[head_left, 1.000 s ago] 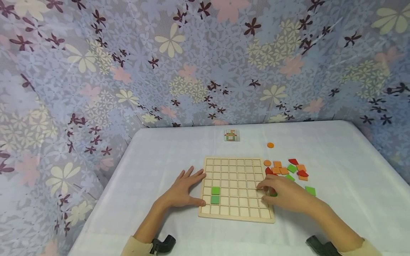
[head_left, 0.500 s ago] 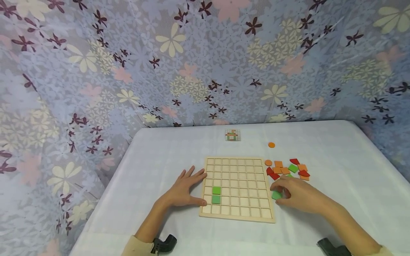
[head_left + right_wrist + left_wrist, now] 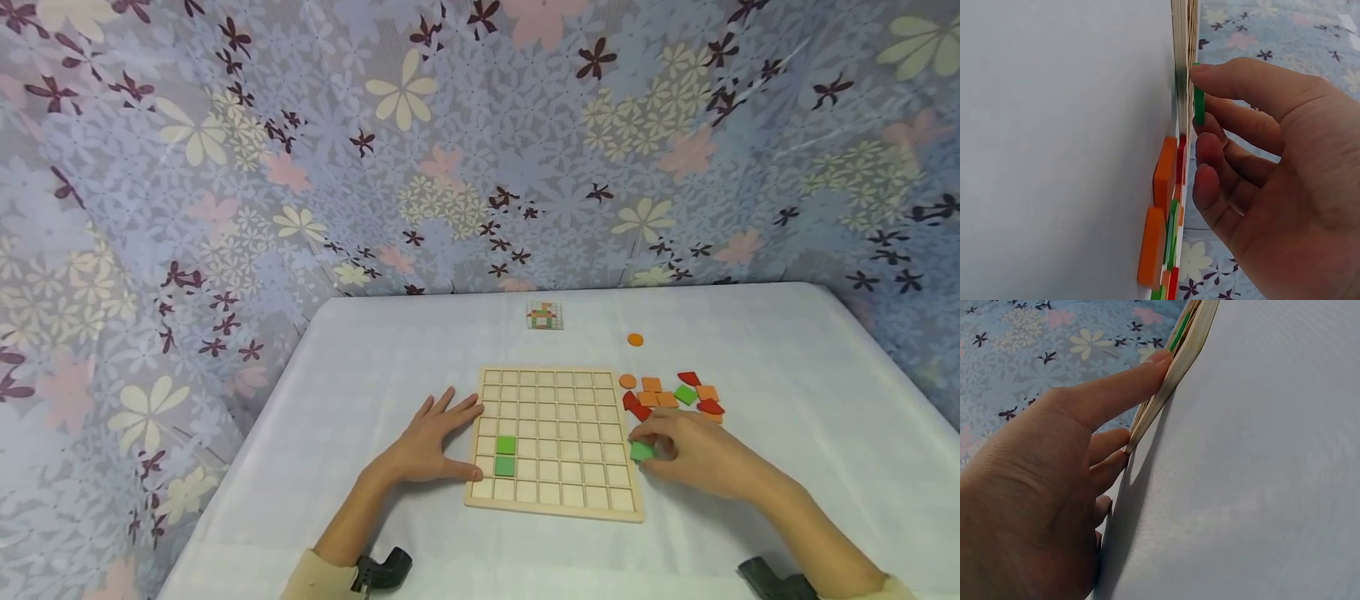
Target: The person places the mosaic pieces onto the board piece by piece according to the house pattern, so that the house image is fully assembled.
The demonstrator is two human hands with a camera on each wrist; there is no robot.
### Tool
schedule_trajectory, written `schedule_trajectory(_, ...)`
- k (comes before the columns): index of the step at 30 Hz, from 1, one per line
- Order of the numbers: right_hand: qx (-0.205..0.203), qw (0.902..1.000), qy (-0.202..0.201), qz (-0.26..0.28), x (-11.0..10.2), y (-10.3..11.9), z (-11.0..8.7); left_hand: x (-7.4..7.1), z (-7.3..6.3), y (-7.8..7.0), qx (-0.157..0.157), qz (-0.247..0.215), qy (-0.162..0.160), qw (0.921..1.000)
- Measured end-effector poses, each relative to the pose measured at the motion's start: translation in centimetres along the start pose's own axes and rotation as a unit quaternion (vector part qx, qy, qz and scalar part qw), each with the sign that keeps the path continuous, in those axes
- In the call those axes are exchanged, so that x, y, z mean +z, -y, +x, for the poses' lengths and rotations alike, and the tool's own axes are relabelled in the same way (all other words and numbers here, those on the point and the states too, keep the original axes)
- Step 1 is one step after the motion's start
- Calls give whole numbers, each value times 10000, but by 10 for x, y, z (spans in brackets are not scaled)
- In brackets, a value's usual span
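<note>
So the right hand (image 3: pixel 697 454) has a green square tile (image 3: pixel 642 451) pinched between thumb and fingers, with barely more gap than the tile needs, and the other fingers loosely curled behind it in the right wrist view. That tile is right by the right edge of the wooden grid board (image 3: pixel 555 511); can't tell whether it touches the frame. Over on the other side, the left hand (image 3: pixel 426 448) isn't gripping anything, its fingers are spread pretty wide, with the thumb and a fingertip resting against the board's left edge. Two more green tiles (image 3: pixel 506 456) sit in the board, one above the other in the second column from the left. Just past the right hand there's a loose bunch of orange squares (image 3: pixel 651 384), red pieces (image 3: pixel 688 378) and a green square (image 3: pixel 686 395), plus an orange disc (image 3: pixel 627 381) near the board's far right corner. Further out, another orange disc (image 3: pixel 635 340) and a small patterned card (image 3: pixel 543 316) lie on the white cloth (image 3: pixel 390 350), with floral fabric (image 3: pixel 465 125) hanging behind.
</note>
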State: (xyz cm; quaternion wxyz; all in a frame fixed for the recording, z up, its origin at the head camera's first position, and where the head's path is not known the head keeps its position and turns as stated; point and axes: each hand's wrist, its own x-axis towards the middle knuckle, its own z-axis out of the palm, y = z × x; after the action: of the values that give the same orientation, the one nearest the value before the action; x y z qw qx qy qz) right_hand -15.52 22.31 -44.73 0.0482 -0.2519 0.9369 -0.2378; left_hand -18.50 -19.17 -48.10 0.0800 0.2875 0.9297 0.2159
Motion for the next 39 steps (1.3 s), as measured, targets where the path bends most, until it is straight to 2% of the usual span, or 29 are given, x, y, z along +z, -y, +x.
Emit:
schedule_trajectory(6,-253,9997,-15,-7,4,5,4,-1,1,0,10,-20,-27,10000)
schedule_trajectory(16,-424,9991,52,-33,9,13,10,-1,0,-2,45,-77,-2,10000)
schedule_trajectory(29,-764,9966,149,287,16,28,22,-2,1,-2,112,-25,-52,9999)
schedule_trajectory(39,-952,9939,357,436,23,43,31,-2,0,-2,37,-115,-6,9999)
